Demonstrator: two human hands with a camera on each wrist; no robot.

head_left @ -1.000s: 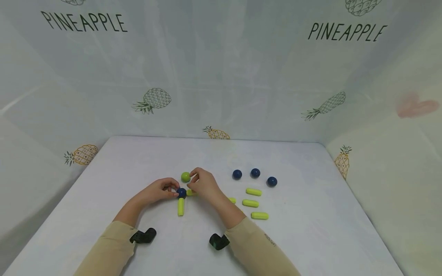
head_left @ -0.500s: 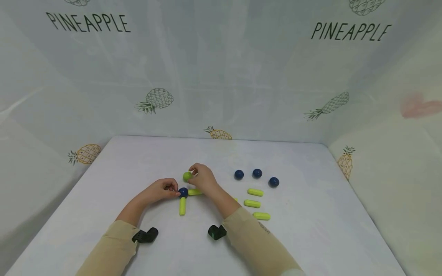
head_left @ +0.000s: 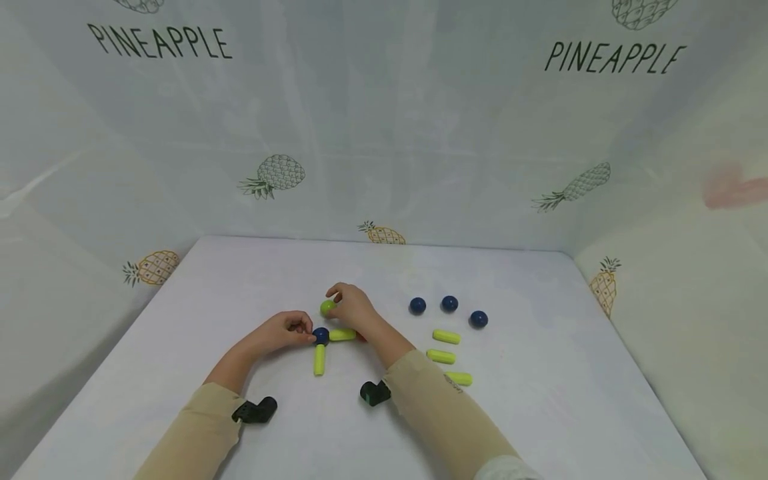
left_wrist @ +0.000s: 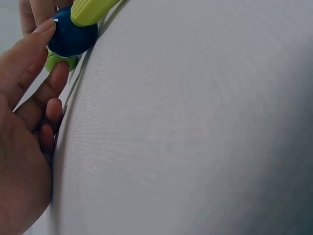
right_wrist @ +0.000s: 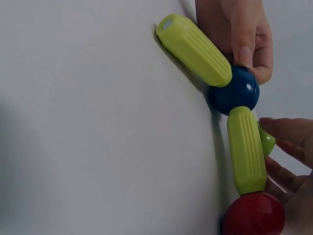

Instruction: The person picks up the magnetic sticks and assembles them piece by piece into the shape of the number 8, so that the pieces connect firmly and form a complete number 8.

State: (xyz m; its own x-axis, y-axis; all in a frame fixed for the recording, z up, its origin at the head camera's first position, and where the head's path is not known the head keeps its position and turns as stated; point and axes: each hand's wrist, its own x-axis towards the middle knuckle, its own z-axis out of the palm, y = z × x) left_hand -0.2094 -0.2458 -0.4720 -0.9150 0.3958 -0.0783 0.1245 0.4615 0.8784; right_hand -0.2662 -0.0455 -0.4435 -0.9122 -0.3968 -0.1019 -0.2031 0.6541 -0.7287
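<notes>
My left hand (head_left: 285,329) pinches a blue ball (head_left: 321,335) between thumb and fingers, low over the white table. Two yellow-green ribbed toy rods join this ball at an angle: one rod (head_left: 319,361) points toward me, the other rod (head_left: 343,335) points right. A red ball (right_wrist: 255,215) sits at the far end of the right-hand rod, mostly hidden by my right wrist in the head view. My right hand (head_left: 353,310) holds a green ball (head_left: 327,307) just beyond the blue one; in the right wrist view the rod partly covers this ball. The free rod end shows a silvery tip (right_wrist: 167,24).
Three loose blue balls (head_left: 449,304) lie at the right back of the table (head_left: 540,373). Nearer are three loose yellow-green rods (head_left: 441,357), the closest partly behind my right sleeve (head_left: 444,407). Pineapple-print cloth (head_left: 384,133) rises behind the table.
My right hand has moved slightly away from me onto the green ball, uncovering more of the right-hand rod. My left hand stays on the blue ball. The whole head view has shifted slightly.
</notes>
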